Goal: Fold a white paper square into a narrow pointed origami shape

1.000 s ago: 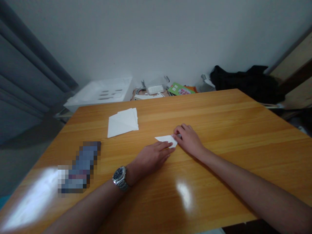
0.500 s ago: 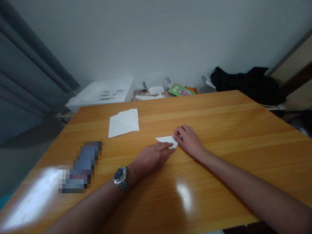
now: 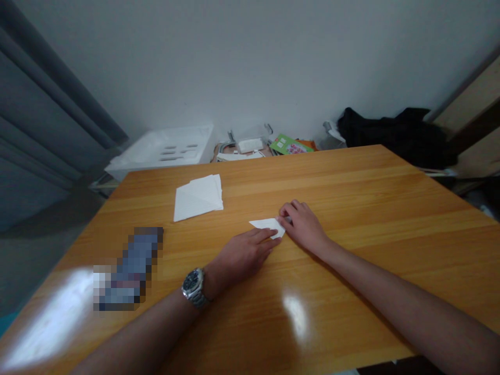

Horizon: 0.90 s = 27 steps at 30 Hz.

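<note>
A small folded piece of white paper (image 3: 262, 223) lies on the wooden table (image 3: 351, 208), pointed at its left end. My left hand (image 3: 244, 253), with a metal watch (image 3: 193, 284) on the wrist, rests palm down with its fingers stretched over the paper's lower right part. At the paper's right end my right hand (image 3: 302, 224) is closed, thumb and curled fingers pinching the corner. Farther back on the left lies a stack of white paper sheets (image 3: 199, 197), touched by neither hand.
A pixelated dark flat object (image 3: 133, 268) lies at the table's left. Behind the table are a white foam tray (image 3: 164, 146), a green booklet (image 3: 289, 145) among small items, and black cloth (image 3: 394, 135). A grey curtain (image 3: 42, 94) hangs at the left.
</note>
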Available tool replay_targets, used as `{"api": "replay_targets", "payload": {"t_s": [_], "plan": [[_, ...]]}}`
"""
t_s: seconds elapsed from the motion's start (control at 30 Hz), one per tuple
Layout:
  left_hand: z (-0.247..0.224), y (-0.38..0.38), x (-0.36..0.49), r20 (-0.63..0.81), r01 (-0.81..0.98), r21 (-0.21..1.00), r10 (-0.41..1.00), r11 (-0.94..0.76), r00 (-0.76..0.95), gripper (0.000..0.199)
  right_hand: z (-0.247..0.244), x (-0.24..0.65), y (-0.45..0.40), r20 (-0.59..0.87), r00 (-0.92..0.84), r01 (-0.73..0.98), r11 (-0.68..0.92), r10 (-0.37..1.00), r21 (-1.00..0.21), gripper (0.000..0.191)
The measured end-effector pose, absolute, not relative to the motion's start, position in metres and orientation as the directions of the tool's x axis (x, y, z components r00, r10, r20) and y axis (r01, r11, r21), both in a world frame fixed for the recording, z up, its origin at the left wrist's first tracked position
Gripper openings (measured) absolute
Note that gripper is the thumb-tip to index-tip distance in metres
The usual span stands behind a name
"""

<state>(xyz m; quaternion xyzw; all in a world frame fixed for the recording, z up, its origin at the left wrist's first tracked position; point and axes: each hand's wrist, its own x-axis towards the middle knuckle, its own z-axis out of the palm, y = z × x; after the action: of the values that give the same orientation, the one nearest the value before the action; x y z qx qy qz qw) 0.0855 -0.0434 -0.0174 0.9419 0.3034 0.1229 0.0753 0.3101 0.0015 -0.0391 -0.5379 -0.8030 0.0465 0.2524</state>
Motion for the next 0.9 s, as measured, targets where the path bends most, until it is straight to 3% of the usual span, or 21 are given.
{"api": "replay_targets", "payload": {"t_s": [0.4,0.9], "plan": [[-0.013,-0.047,0.085,0.150,0.568,0.202,0.598,-0.798,0.787,0.038,-0.036,0.316,0.001,0.368,-0.307,0.735,0.464,0.878,-0.495,0.009],[-0.013,-0.044,0.084,0.154,0.561,0.218,0.596,-0.798,0.788,0.037,-0.038,0.327,0.002,0.368,-0.381,0.666,0.528,0.848,-0.526,0.007]]}}
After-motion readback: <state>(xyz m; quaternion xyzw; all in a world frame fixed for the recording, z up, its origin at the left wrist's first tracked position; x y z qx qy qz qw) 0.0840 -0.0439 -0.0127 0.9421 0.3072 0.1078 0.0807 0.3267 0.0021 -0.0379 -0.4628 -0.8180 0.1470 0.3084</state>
